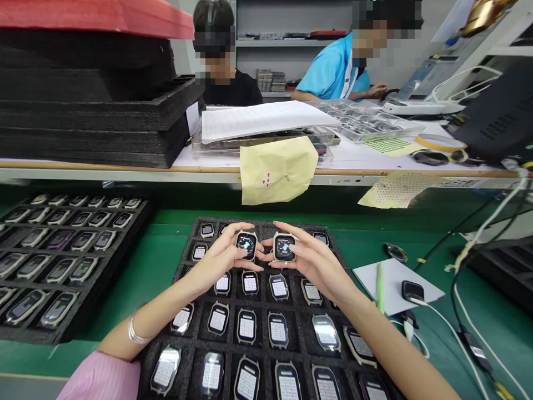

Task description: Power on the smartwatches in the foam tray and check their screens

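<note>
My left hand (225, 250) is closed around a smartwatch case (247, 245) without a strap, its screen lit with a dial and facing me. A second, similar watch (284, 248) sits in the fingers of my right hand (310, 253), also showing a lit dial. The two watches are side by side, a small gap apart, over the far part of a black foam tray (194, 350). Rows of watches, such as this watch with a lit white screen (247, 326), lie in the tray's square pockets. My forearms and hands cover some pockets.
Another foam tray of watches (89, 266) lies at left. At right are white paper (358, 272), a green pen (380, 286), a small black-faced device (412, 291) and cables (453, 333). A shelf holds stacked foam trays (83, 122); two people sit beyond.
</note>
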### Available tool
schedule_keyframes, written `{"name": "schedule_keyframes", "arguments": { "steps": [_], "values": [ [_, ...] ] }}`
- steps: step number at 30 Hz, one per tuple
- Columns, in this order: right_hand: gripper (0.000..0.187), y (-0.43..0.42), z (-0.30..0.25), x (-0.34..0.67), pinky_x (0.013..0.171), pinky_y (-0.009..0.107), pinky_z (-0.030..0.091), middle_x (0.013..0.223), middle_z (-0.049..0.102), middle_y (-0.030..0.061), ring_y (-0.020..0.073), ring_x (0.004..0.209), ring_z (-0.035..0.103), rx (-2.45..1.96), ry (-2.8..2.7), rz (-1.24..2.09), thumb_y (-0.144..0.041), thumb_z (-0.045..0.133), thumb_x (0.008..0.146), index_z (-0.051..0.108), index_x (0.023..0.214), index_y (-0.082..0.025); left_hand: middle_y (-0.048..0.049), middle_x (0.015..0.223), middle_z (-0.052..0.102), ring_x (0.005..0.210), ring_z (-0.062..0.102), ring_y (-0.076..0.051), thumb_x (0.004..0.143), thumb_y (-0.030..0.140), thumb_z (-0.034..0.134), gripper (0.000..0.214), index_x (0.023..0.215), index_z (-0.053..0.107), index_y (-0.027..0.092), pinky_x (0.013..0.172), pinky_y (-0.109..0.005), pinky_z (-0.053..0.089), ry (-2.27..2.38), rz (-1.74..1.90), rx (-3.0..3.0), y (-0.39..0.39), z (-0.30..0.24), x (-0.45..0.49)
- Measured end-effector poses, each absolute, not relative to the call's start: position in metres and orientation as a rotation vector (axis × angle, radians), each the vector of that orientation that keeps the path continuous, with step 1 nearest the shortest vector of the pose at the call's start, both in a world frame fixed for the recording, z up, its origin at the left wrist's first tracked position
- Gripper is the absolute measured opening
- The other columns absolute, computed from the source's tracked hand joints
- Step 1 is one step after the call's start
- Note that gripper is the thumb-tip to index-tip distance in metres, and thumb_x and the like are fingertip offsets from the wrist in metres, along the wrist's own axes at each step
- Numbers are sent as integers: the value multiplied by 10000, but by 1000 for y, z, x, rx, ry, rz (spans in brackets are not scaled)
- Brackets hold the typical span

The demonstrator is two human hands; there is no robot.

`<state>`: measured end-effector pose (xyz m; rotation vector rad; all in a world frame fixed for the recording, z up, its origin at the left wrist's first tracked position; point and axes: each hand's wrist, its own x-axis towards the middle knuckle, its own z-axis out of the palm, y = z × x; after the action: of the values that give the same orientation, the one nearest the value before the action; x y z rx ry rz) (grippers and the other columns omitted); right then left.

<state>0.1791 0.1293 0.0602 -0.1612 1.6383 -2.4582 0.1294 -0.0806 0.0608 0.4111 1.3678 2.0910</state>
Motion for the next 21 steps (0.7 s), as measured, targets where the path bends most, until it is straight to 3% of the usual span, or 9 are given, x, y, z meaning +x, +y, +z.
{"name": "schedule_keyframes", "arguments": {
  "steps": [5, 11, 13, 16, 18, 21],
  "values": [
    [427, 127, 62, 182, 847, 418, 564, 1153, 687, 85, 256, 1019, 670, -207, 1665, -2478, -214, 620, 884, 546, 1305, -234, -57, 1016, 601, 944, 613, -207, 749, 95, 518, 490, 1220, 440, 204, 790, -400, 581, 1364, 2088, 517, -82, 61, 130],
    [457, 127, 61, 184, 857, 458, 565, 1139, 692, 96, 274, 1019, 671, -188, 1737, -2443, -243, 627, 895, 517, 1339, -232, -62, 1041, 594, 945, 604, -202, 768, 116, 525, 444, 1197, 456, 202, 757, -374, 584, 1384, 2066, 616, -84, 59, 130],
    [481, 127, 61, 184, 894, 489, 545, 1172, 678, 101, 283, 1027, 670, -190, 1745, -2438, -263, 632, 900, 494, 1359, -235, -47, 1013, 585, 828, 623, -174, 776, 133, 548, 394, 1154, 466, 209, 650, -310, 575, 1490, 2046, 631, -83, 59, 131],
    [507, 127, 63, 186, 989, 530, 477, 1246, 639, 102, 293, 1104, 634, -202, 1721, -2437, -285, 630, 909, 460, 1385, -246, -17, 965, 564, 638, 581, -111, 758, 133, 609, 327, 1048, 483, 216, 461, -196, 441, 1740, 2001, 624, -82, 58, 130],
    [501, 126, 64, 188, 1025, 531, 447, 1271, 624, 97, 288, 1144, 611, -208, 1716, -2432, -289, 626, 917, 456, 1387, -254, -4, 943, 561, 632, 542, -95, 746, 118, 632, 287, 982, 499, 212, 489, -192, 408, 1887, 1977, 650, -82, 57, 129],
    [484, 124, 65, 187, 1015, 523, 459, 1241, 644, 92, 282, 1141, 613, -204, 1727, -2413, -287, 643, 909, 486, 1366, -258, -3, 928, 566, 718, 521, -120, 742, 105, 636, 245, 932, 518, 205, 659, -238, 438, 2033, 1953, 736, -83, 55, 128]
  ]
}}
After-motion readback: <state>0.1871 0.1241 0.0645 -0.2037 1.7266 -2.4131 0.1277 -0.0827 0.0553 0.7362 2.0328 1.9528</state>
